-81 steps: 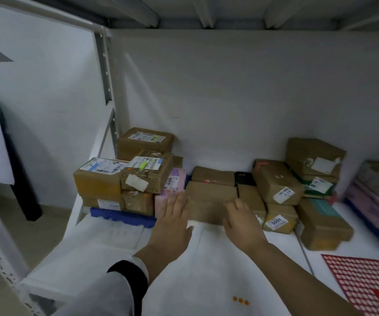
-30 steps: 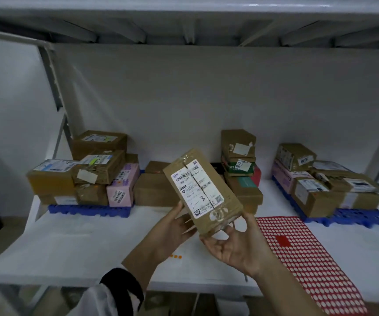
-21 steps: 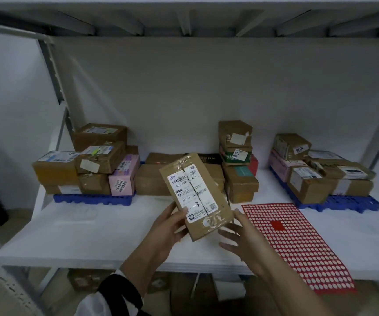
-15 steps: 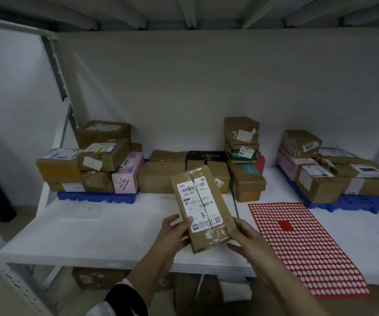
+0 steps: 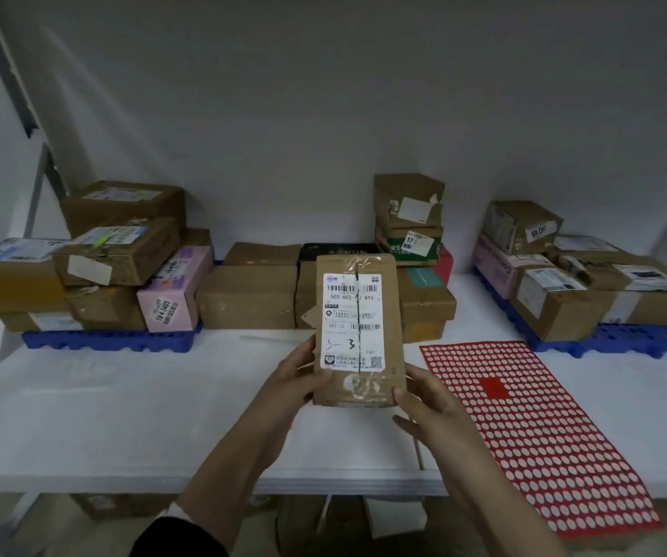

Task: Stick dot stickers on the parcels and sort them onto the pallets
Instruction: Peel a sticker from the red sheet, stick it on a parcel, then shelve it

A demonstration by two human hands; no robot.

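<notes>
A flat brown parcel (image 5: 358, 327) with a white shipping label marked "3-3" is held upright above the white shelf. My left hand (image 5: 297, 377) grips its lower left edge and my right hand (image 5: 430, 400) grips its lower right corner. A red sticker sheet (image 5: 532, 428) with mostly peeled white dots lies on the shelf to the right. A blue pallet (image 5: 106, 341) at the left carries stacked parcels. Another blue pallet (image 5: 621, 341) at the right is also loaded.
A loose pile of brown parcels (image 5: 247, 297) sits at the back middle against the white wall, with a taller stack (image 5: 408, 223) behind the held parcel. The white shelf (image 5: 123, 408) has a front edge near me. A metal upright (image 5: 14, 86) rises at the left.
The parcel was lifted out of the middle pile and turned from tilted to upright, label facing me. Both hands shifted down to its lower edges. The view pulled back from the shelf.
</notes>
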